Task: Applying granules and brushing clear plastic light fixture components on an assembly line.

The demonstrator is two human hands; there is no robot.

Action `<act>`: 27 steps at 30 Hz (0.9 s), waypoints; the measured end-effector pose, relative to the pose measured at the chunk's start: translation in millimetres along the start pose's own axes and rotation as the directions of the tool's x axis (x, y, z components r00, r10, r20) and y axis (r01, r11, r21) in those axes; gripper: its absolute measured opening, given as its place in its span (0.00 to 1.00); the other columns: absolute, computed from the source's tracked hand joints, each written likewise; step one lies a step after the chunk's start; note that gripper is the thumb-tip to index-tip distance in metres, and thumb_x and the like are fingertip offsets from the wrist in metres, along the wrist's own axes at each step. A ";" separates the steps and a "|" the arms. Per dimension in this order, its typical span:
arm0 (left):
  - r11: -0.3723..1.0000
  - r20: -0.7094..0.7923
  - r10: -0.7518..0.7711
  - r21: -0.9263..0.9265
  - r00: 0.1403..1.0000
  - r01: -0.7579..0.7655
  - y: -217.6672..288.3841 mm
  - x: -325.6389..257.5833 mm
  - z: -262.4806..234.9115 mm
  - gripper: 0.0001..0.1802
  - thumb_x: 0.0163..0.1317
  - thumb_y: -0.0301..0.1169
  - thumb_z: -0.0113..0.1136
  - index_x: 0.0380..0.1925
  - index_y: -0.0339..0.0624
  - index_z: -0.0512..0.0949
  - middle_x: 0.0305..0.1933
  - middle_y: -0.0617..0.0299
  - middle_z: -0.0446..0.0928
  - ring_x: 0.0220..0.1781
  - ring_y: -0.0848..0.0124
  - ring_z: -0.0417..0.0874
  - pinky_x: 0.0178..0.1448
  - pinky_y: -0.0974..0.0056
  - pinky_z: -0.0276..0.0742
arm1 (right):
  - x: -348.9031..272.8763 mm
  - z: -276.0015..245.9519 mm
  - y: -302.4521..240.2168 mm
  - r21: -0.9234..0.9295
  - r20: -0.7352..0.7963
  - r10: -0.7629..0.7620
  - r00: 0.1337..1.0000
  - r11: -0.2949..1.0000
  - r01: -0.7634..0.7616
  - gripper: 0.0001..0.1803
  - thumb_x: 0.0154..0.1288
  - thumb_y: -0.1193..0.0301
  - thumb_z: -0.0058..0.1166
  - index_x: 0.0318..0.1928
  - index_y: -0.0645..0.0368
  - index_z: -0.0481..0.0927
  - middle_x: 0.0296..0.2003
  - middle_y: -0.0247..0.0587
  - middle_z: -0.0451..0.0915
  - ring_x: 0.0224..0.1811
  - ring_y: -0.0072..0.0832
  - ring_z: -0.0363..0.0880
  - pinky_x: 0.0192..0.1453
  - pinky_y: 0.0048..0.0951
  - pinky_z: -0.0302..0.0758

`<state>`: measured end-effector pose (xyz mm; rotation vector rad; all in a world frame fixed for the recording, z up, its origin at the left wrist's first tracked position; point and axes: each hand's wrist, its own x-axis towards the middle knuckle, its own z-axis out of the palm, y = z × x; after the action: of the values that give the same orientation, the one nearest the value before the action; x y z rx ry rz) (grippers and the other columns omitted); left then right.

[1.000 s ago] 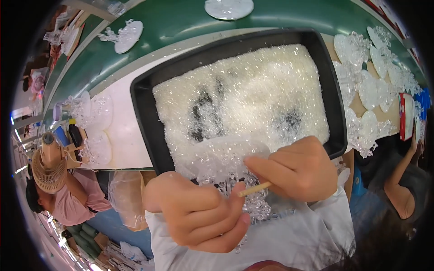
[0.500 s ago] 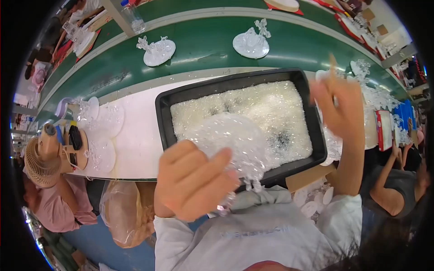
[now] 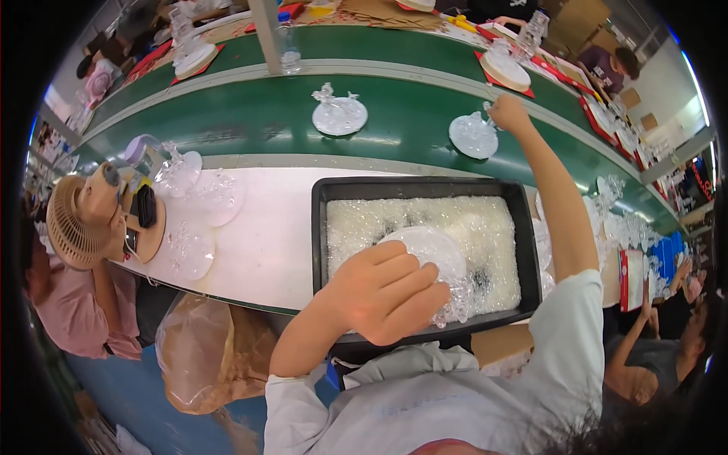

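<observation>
The left hand point(image 3: 383, 292) covers the near part of the clear round plate point(image 3: 428, 246), so its grip there cannot be seen; the right hand point(image 3: 506, 114) hides what its fingers pinch; far workers sit cut off at the rim.

Shallow black plastic tray point(image 3: 326, 227), matt walls, filled with clear glittering plastic pieces point(image 3: 485, 227), wet-looking sparkle. Left hand point(image 3: 387, 292) grips a round clear plastic disc point(image 3: 432, 246), smooth, frosted sheen. Right hand point(image 3: 509, 114) touches a similar clear glossy disc point(image 3: 472, 135) on the far green conveyor belt point(image 3: 250, 121), smooth, slight gloss. White worktop point(image 3: 273, 243): smooth, matt. Near left, crinkled translucent plastic bag point(image 3: 201, 349). Beige plastic fan point(image 3: 76, 227), ribbed grille.
</observation>
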<state>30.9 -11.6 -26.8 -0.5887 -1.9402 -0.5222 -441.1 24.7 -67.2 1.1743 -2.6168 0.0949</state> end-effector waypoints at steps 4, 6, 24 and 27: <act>0.999 -0.022 -0.038 0.017 0.999 0.038 7.1 -0.8 -5.7 0.07 0.55 0.26 0.61 0.31 0.32 0.78 0.32 0.47 0.81 0.20 0.67 0.71 0.22 0.66 0.62 | -37.1 -80.1 -22.7 0.131 -0.263 -0.191 0.946 0.964 0.231 0.15 0.59 0.63 0.60 0.34 0.66 0.83 0.25 0.57 0.80 0.30 0.49 0.82 0.37 0.45 0.76; 0.996 0.012 -0.071 0.050 0.997 0.071 9.1 -1.5 -13.0 0.15 0.38 0.23 0.65 0.30 0.32 0.78 0.30 0.52 0.78 0.21 0.68 0.70 0.23 0.66 0.64 | -77.3 -138.4 -56.1 0.249 -0.142 -0.200 0.969 0.941 0.231 0.12 0.61 0.66 0.59 0.33 0.66 0.82 0.24 0.55 0.80 0.27 0.46 0.81 0.33 0.41 0.74; 0.940 -0.314 -0.226 0.179 0.922 0.292 -0.8 -4.2 -23.5 0.06 0.46 0.17 0.61 0.27 0.34 0.77 0.24 0.54 0.81 0.15 0.67 0.68 0.21 0.68 0.62 | -42.6 -107.8 -159.2 0.294 -0.078 -0.663 0.745 0.699 0.652 0.25 0.56 0.49 0.64 0.39 0.59 0.81 0.37 0.46 0.83 0.38 0.41 0.83 0.43 0.39 0.78; 0.862 -0.450 -0.369 0.161 0.813 0.480 -6.4 -4.4 -22.0 0.02 0.54 0.20 0.61 0.28 0.35 0.79 0.21 0.60 0.79 0.17 0.77 0.70 0.21 0.75 0.63 | 18.8 -49.1 -206.8 0.347 -0.091 -0.577 0.812 0.746 0.569 0.30 0.55 0.47 0.64 0.47 0.60 0.81 0.40 0.49 0.84 0.42 0.43 0.84 0.48 0.41 0.78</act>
<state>44.0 -30.4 -22.5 0.1455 -1.6937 -0.5942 -289.0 -119.0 -25.4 2.0701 -2.1744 0.4530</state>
